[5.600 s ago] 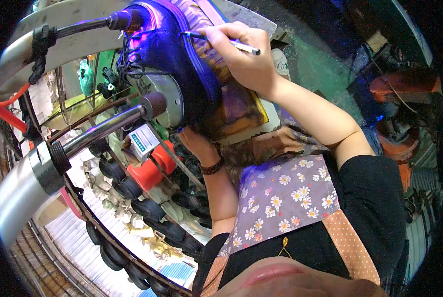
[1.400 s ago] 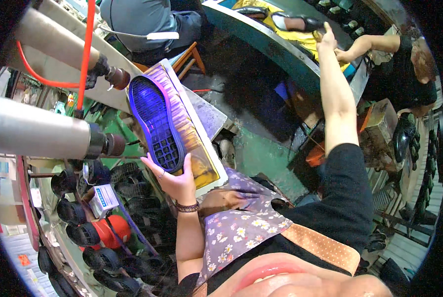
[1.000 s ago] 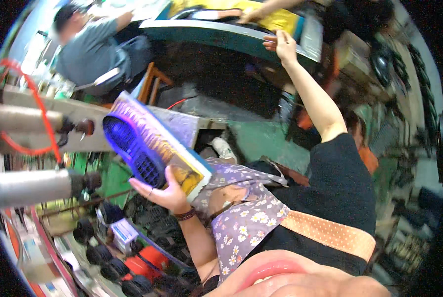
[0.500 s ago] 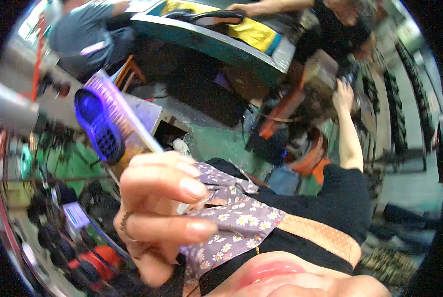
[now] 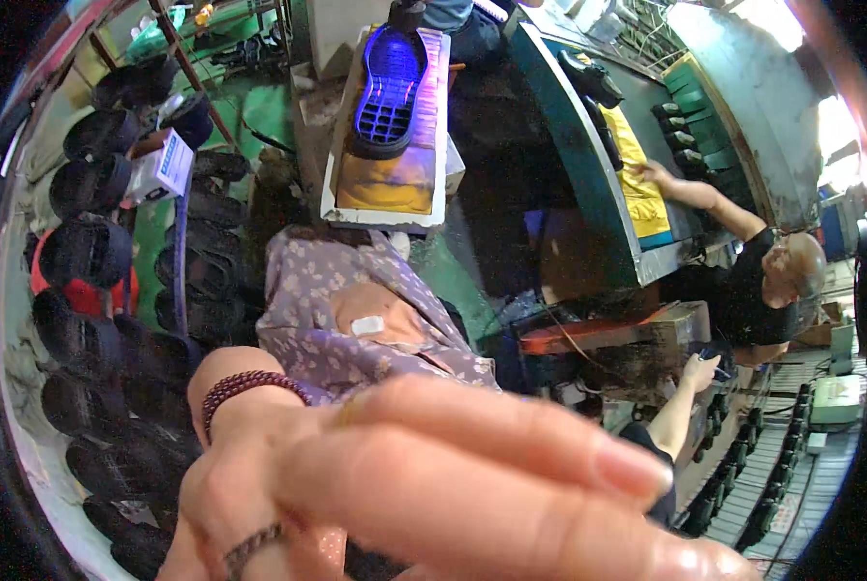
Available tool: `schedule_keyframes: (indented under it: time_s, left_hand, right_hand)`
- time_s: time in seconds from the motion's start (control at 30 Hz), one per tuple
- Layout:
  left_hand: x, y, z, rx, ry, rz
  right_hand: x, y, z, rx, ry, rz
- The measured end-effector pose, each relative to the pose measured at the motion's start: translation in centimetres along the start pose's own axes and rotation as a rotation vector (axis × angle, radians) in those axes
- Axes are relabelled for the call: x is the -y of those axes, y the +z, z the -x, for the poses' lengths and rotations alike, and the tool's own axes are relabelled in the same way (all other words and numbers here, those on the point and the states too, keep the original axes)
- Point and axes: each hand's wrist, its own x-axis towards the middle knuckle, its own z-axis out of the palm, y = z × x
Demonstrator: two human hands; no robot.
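Observation:
Close to the camera, my left hand [image 5: 424,474] reaches across the lower part of the view with its fingers stretched out and nothing seen in them. A dark beaded bracelet [image 5: 249,387] circles its wrist. Far off to the right, my right hand [image 5: 701,370] is closed around a small dark thing [image 5: 722,358] too unclear to name. Ahead of me a black shoe sole [image 5: 392,87], lit blue-purple, lies on a pale-rimmed board [image 5: 331,198]. A floral apron [image 5: 303,281] covers my lap, with a small white piece [image 5: 367,325] on it.
Racks of black soles [image 5: 90,257] line the left side, with a white box [image 5: 160,167] among them. At the right, a co-worker [image 5: 758,290] reaches to a yellow cloth [image 5: 637,184] on a long bench [image 5: 588,184] bearing black shoes. A carton [image 5: 680,329] stands near my right hand.
My view has swung round, bringing the sole to the upper middle. My left hand, curled before, has moved closer and right with fingers straightened. My right hand stays by the dark thing.

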Motion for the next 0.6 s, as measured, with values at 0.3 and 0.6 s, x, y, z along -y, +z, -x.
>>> schedule_keyframes:
  time_s: [0.3,0.6]
  left_hand:
    - [-1.2,0.0,1.7,-0.113,0.187,-0.047]
    - [0.0,-1.0,1.6,-0.008,0.557,-0.171]
  right_hand:
    - [2.7,-2.5,-0.1,-0.112,0.389,-0.509]
    - [13.6,-13.5,4.4,0.453,0.625,-1.434]
